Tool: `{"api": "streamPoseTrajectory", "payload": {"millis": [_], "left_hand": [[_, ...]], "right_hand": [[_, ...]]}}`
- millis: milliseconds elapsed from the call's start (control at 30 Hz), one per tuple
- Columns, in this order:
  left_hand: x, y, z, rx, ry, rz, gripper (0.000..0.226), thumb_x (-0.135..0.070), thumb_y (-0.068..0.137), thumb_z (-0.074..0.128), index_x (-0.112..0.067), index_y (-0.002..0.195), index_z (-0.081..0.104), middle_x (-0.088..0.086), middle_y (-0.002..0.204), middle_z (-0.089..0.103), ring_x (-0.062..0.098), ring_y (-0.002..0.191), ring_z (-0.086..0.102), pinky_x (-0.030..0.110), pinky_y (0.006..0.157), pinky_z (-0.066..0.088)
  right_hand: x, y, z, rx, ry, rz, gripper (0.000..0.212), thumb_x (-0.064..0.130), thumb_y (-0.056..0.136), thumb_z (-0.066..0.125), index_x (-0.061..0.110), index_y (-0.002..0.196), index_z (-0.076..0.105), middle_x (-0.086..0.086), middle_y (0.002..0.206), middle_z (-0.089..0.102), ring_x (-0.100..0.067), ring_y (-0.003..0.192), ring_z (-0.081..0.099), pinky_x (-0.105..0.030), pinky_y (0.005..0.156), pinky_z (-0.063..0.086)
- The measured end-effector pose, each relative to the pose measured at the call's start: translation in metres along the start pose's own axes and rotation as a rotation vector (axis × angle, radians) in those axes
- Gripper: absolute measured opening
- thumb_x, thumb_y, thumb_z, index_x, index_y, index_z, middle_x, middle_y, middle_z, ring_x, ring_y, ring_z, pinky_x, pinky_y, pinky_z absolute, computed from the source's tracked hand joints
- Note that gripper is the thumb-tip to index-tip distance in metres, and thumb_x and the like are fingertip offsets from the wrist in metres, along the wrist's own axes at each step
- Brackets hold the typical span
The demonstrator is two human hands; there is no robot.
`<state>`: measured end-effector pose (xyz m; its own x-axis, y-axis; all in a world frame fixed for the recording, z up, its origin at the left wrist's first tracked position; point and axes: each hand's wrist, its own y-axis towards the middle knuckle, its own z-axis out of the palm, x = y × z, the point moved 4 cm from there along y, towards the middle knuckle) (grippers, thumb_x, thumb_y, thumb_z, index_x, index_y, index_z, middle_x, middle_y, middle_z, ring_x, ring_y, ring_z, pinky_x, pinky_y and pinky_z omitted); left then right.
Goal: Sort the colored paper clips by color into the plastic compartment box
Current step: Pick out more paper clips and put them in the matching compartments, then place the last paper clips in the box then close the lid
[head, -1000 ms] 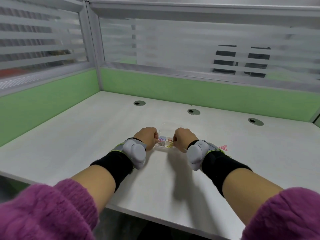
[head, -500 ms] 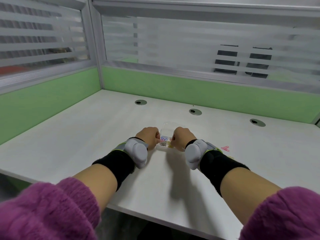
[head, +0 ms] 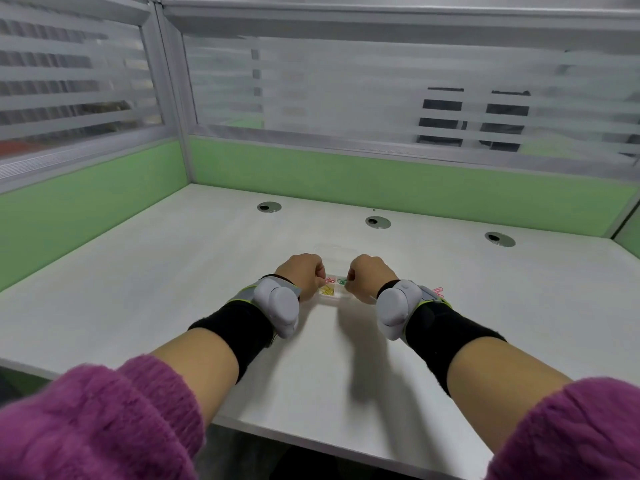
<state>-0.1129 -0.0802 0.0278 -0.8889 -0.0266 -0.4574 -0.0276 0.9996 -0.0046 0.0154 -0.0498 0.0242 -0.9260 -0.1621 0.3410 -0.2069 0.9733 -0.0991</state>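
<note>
Flanking the compartment box (head: 334, 296), left hand (head: 304, 271) and right hand (head: 370, 274) curl inward.

I'm seeing a white tabletop (head: 173, 289) with three cable holes; a clear compartment box (head: 334, 294) sits on it, loose pink clips (head: 438, 290) just right.

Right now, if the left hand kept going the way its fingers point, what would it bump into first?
Probably the box: the left hand curls in at its left edge, fingertips toward the clips inside. Past that is the right hand. Depth is hard to judge here.
</note>
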Motion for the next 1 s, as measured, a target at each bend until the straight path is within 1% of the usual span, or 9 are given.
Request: {"api": "streamPoseTrajectory", "payload": {"millis": [67, 167, 200, 300, 467, 600, 667, 800, 1000], "left_hand": [[-0.006, 0.001, 0.005, 0.009, 0.004, 0.009, 0.018, -0.018, 0.091, 0.058, -0.008, 0.105, 0.065, 0.008, 0.116, 0.066, 0.027, 0.110, 0.058, 0.034, 0.091, 0.046], [-0.016, 0.004, 0.014, 0.023, 0.023, 0.012, 0.019, -0.020, 0.090, 0.059, -0.009, 0.104, 0.067, 0.007, 0.115, 0.067, 0.027, 0.110, 0.059, 0.033, 0.090, 0.047], [-0.018, 0.005, 0.016, 0.023, 0.030, 0.010, 0.019, -0.019, 0.090, 0.059, -0.010, 0.104, 0.067, 0.007, 0.115, 0.068, 0.027, 0.110, 0.059, 0.032, 0.090, 0.047], [-0.021, 0.008, 0.021, 0.026, 0.051, -0.005, 0.018, -0.017, 0.088, 0.060, -0.010, 0.103, 0.068, 0.007, 0.115, 0.068, 0.027, 0.109, 0.060, 0.031, 0.089, 0.047], [-0.029, 0.011, 0.025, 0.040, 0.090, -0.004, 0.013, -0.019, 0.086, 0.062, -0.013, 0.097, 0.066, 0.007, 0.115, 0.067, 0.027, 0.108, 0.060, 0.031, 0.086, 0.048], [-0.040, 0.013, 0.025, 0.005, 0.071, 0.025, 0.019, -0.012, 0.083, 0.058, -0.010, 0.101, 0.064, 0.006, 0.114, 0.066, 0.026, 0.107, 0.059, 0.032, 0.086, 0.048], [-0.049, 0.015, 0.029, 0.010, 0.071, 0.054, 0.020, -0.013, 0.085, 0.057, -0.010, 0.104, 0.063, 0.007, 0.115, 0.065, 0.027, 0.108, 0.059, 0.034, 0.088, 0.048], [-0.070, 0.018, 0.040, 0.036, 0.076, 0.110, 0.024, -0.016, 0.086, 0.059, -0.011, 0.109, 0.060, 0.008, 0.119, 0.060, 0.027, 0.109, 0.057, 0.036, 0.091, 0.047], [-0.104, 0.020, 0.064, 0.074, 0.078, 0.182, 0.029, -0.017, 0.086, 0.058, -0.012, 0.115, 0.057, 0.008, 0.125, 0.053, 0.027, 0.112, 0.056, 0.035, 0.093, 0.045]], "right_hand": [[-0.006, -0.001, -0.002, -0.008, 0.004, 0.008, 0.026, 0.012, 0.088, 0.052, 0.003, 0.109, 0.064, -0.016, 0.116, 0.066, -0.034, 0.105, 0.063, -0.033, 0.080, 0.050], [-0.017, -0.003, -0.005, -0.013, 0.018, 0.016, 0.024, 0.011, 0.087, 0.052, 0.003, 0.106, 0.064, -0.016, 0.114, 0.067, -0.030, 0.093, 0.060, -0.029, 0.072, 0.043], [-0.021, -0.004, -0.005, -0.015, 0.023, 0.017, 0.023, 0.011, 0.087, 0.052, 0.003, 0.105, 0.064, -0.016, 0.113, 0.067, -0.030, 0.092, 0.060, -0.028, 0.071, 0.042], [-0.029, -0.005, -0.006, -0.022, 0.034, 0.019, 0.023, 0.010, 0.085, 0.051, 0.003, 0.102, 0.065, -0.016, 0.111, 0.068, -0.033, 0.101, 0.064, -0.029, 0.070, 0.043], [-0.042, -0.005, -0.008, -0.015, 0.056, 0.023, 0.024, 0.008, 0.084, 0.050, 0.003, 0.100, 0.066, -0.015, 0.111, 0.069, -0.032, 0.098, 0.063, -0.028, 0.070, 0.042], [-0.059, -0.010, -0.015, -0.037, 0.039, 0.015, 0.024, 0.006, 0.085, 0.049, 0.006, 0.099, 0.068, -0.012, 0.112, 0.069, -0.031, 0.104, 0.063, -0.030, 0.078, 0.048], [-0.073, -0.014, -0.020, -0.050, 0.032, 0.030, 0.024, 0.005, 0.085, 0.048, 0.008, 0.100, 0.067, -0.010, 0.113, 0.069, -0.030, 0.106, 0.063, -0.032, 0.083, 0.050], [-0.106, -0.022, -0.031, -0.047, 0.005, 0.073, 0.027, 0.008, 0.087, 0.051, 0.009, 0.110, 0.064, -0.008, 0.121, 0.064, -0.027, 0.113, 0.059, -0.034, 0.094, 0.048], [-0.143, -0.033, -0.041, -0.014, -0.033, 0.116, 0.031, 0.012, 0.088, 0.058, 0.007, 0.118, 0.063, -0.009, 0.125, 0.063, -0.028, 0.117, 0.058, -0.032, 0.096, 0.046]]}}
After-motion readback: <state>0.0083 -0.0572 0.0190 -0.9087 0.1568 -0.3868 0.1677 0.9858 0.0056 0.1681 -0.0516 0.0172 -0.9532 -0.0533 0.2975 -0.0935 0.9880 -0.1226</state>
